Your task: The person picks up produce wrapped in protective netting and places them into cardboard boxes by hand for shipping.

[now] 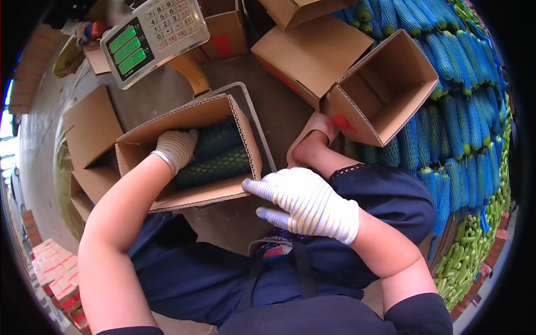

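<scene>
Two gloved hands here: left hand (177, 149) is curled inside the box (201, 200), at the left end of the netted greens (218, 164), can't tell if gripping. Right hand (312, 204) has fingers loosely spread by the near right corner.

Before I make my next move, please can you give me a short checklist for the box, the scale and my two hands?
1. Carton open at the top: ok.
2. Netted bundles lying inside it: ok.
3. Left hand out of the carton: not ok, it reaches inside.
4. Right hand free of any bundle: ok.
5. Scale display lit: ok.
6. Weight reading correct: cannot tell, the digits are too blurred.
</scene>
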`<state>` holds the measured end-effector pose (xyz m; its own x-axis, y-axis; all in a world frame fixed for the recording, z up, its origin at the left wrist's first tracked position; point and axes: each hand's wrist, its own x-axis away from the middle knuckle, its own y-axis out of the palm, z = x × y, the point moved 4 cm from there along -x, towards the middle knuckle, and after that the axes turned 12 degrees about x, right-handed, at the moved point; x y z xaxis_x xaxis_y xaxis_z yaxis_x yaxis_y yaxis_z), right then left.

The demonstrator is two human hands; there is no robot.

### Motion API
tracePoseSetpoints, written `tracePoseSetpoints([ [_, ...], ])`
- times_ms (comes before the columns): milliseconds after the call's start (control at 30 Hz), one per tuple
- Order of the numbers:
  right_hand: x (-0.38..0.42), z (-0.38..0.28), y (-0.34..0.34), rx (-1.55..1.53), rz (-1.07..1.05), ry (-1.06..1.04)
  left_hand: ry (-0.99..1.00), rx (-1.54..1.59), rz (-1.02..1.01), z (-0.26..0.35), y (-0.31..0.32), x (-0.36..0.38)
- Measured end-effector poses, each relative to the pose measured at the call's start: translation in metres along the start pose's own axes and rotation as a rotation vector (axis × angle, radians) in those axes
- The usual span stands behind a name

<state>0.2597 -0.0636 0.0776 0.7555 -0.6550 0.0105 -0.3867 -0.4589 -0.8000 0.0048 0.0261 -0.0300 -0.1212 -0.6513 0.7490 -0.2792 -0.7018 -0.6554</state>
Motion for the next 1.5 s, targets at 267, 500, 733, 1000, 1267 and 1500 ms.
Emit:
tracePoseSetpoints([
  [267, 0.007, -0.003, -0.009, 0.051, 0.091, -0.057, 0.055, 0.396, 0.274, -0.021, -0.015, 0.059],
  [500, 0.029, -0.002, -0.043, -0.044, 0.258, 0.002, 0.135, 0.989, 0.451, -0.023, -0.044, 0.174],
  [733, 0.109, 0.018, -0.142, 0.111, 0.678, 0.257, 0.375, 0.712, 0.782, 0.034, -0.043, 0.200],
  [1000, 0.309, 0.176, -0.106, 0.819, 0.166, 1.173, 0.446, 0.598, 0.739, 0.073, -0.044, 0.185],
  [1267, 0.350, 0.201, -0.003, 0.692, -0.011, 1.452, 0.495, 0.615, 0.724, 0.069, -0.031, 0.163],
  [1500, 0.314, 0.276, -0.032, 0.441, 0.292, 1.349, 0.476, 0.600, 0.949, 0.094, -0.034, 0.167],
])
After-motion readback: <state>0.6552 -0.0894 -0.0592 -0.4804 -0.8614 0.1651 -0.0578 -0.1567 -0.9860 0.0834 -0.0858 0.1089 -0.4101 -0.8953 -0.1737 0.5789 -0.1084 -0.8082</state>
